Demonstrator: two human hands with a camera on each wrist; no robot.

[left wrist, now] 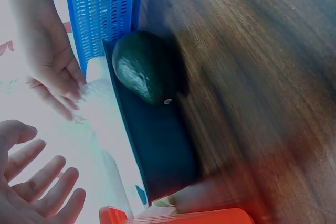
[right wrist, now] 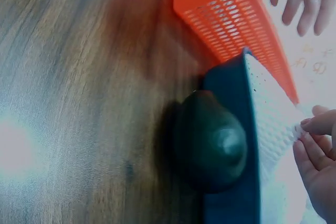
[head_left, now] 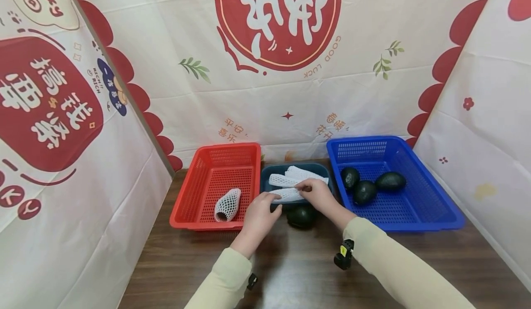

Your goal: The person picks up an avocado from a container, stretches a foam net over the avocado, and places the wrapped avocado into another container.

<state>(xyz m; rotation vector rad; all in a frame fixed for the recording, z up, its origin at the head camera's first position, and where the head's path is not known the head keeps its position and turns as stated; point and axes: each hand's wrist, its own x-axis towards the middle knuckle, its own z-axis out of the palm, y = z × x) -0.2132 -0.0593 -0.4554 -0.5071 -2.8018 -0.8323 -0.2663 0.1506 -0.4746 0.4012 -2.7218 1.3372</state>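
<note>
My right hand point(head_left: 319, 196) pinches the end of a white foam net sleeve point(right wrist: 275, 119) above a dark green tray point(left wrist: 163, 156). Near the sleeve's other end, my left hand point(head_left: 260, 214) hovers with its fingers spread, as the left wrist view shows; it holds nothing. More white net sleeves point(head_left: 307, 174) lie in the tray. On the table, against the tray's near side, rests a dark green avocado point(right wrist: 210, 142). Another avocado, wrapped in a white net sleeve point(head_left: 228, 204), lies in the red basket point(head_left: 224, 177) to the left.
To the tray's right, a blue basket point(head_left: 431, 203) holds three bare avocados point(head_left: 365, 192). Both baskets flank the tray on a brown wooden table point(head_left: 290, 272). Printed white cloth point(head_left: 265, 102) hangs behind and along the sides.
</note>
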